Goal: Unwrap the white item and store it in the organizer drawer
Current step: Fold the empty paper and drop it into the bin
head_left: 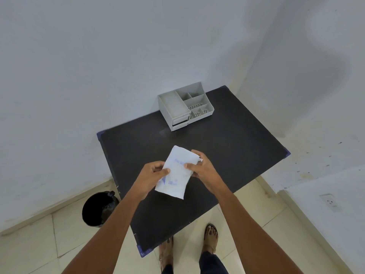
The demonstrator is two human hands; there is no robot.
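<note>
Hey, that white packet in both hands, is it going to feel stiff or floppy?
Probably floppy: the packet shows creases and bends between the left hand and right hand. Likely light, since pinching fingers alone carry it above the table. The torn top corner suggests thin wrapping.

Blue print on the white packet (174, 173) is too blurred to read (contents stay hidden).
</note>
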